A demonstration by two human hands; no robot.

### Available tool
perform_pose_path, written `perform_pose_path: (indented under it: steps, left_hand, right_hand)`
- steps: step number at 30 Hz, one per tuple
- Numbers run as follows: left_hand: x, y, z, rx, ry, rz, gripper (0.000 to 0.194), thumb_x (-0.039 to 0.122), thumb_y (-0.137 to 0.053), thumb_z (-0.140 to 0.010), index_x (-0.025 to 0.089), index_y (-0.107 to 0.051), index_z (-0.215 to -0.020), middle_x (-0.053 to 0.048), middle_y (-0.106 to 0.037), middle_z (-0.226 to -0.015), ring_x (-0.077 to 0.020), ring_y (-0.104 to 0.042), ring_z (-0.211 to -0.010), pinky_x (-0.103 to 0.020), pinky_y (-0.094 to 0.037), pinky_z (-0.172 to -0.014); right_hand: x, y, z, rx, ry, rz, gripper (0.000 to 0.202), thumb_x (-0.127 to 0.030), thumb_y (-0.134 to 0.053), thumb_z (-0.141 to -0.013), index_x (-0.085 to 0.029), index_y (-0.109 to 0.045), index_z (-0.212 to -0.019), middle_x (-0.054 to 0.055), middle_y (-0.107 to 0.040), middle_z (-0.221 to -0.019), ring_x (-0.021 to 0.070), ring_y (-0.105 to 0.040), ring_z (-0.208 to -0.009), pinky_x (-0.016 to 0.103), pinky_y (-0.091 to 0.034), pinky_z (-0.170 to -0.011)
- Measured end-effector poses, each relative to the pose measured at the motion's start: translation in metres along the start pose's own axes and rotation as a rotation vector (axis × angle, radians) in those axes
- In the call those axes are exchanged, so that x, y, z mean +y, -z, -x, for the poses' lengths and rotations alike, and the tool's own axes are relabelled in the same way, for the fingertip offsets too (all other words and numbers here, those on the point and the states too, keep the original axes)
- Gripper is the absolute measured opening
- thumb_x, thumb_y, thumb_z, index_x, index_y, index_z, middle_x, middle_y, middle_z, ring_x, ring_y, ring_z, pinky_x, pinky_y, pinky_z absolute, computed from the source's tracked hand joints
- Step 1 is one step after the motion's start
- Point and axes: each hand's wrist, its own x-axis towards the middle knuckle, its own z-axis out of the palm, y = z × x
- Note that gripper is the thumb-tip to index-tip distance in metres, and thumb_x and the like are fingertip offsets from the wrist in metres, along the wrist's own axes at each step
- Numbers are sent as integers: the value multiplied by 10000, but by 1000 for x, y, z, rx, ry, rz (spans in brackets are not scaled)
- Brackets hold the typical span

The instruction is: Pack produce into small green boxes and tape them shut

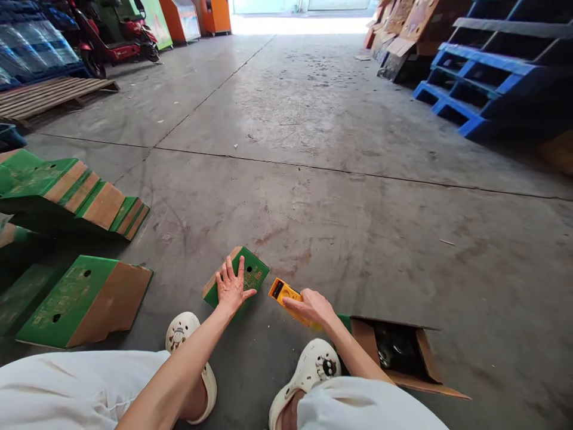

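Note:
My left hand lies with its fingers spread on top of a small green and brown cardboard box, which stands on the floor between and ahead of my feet. A round hole shows in the box's green face. Just to the right, my right hand is closed around an orange-yellow handheld tool with a dark part at its front end; its exact kind is unclear. The tool's front points toward the box, with a small gap between them. My palm and fingers hide part of the tool.
An open cardboard box with dark contents sits by my right foot. Green cardboard boxes lie at left. Farther off are a wooden pallet, a red scooter and blue pallets. White clogs are on my feet.

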Motion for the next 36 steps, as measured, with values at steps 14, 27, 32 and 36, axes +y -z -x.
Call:
perform_pose_path:
  steps: [14, 27, 32, 36]
  left_hand:
    - [-26, -12, -2, -270, 66, 683, 740, 636, -607, -973, 351, -426, -1632, -113, -344, -1724, -371, -339, -1569, -546, -320, -1237]
    - [21, -24, 46, -478, -13, 762, 831, 540, -521, -1001, 250, -208, -1714, -107, -262, -1754, -312, -255, -1622, -499, -250, -1300]
    - [74, -36, 109, -442, -346, 530, 991, 567, -652, -925, 291, -133, -1723, -74, 31, -1779, -383, 8, -1647, -658, -28, -1304]
    - [79, -46, 127, -423, -403, 566, 1008, 514, -700, -906, 323, -136, -1719, -51, -77, -1779, -382, -31, -1648, -692, 36, -1292]
  right_hand:
    - [12, 1, 21, -21, -7, 4, 537, -660, -581, -945, -160, -777, -975, 181, -800, -1047, 316, -752, -969, 318, -405, -653]
    - [44, 31, 36, 161, -174, 99, 649, -695, -480, -993, -144, -791, -1139, 249, -776, -1175, 406, -729, -1157, 414, -525, -871]
    - [46, 34, 44, 173, -217, 149, 640, -656, -449, -1035, -130, -786, -1176, 262, -766, -1215, 391, -725, -1192, 419, -535, -921]
    - [48, 26, 44, 172, -218, 152, 617, -625, -444, -1056, -123, -777, -1192, 264, -761, -1232, 376, -726, -1198, 422, -540, -934]
